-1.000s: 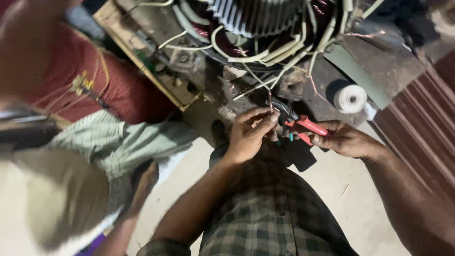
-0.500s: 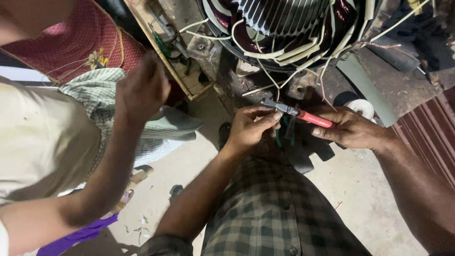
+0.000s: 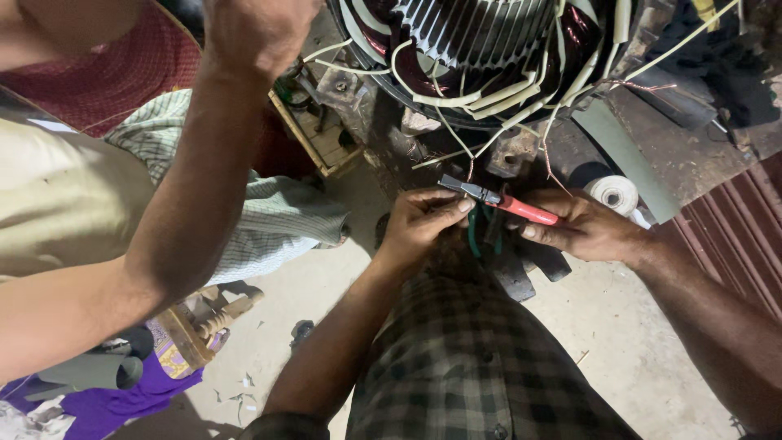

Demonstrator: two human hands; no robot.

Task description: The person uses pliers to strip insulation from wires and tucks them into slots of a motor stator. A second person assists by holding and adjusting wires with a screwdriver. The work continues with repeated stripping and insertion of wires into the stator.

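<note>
My right hand grips red-handled pliers, their jaws pointing left toward my left hand. My left hand pinches a thin wire at the jaw tips, just below a large motor stator with dark copper windings and several white sleeved leads hanging out. A green-handled tool lies under the pliers between my hands; its full shape is hidden.
Another person's forearm crosses the left side, their fist raised at the top. A white tape roll sits right of my right hand. A wooden tray of parts, a striped cloth and a maroon corrugated sheet surround the concrete floor.
The other person's arm rose from the lower left up to the top of the view. My hands stayed together at the wire, with the pliers held nearly the same.
</note>
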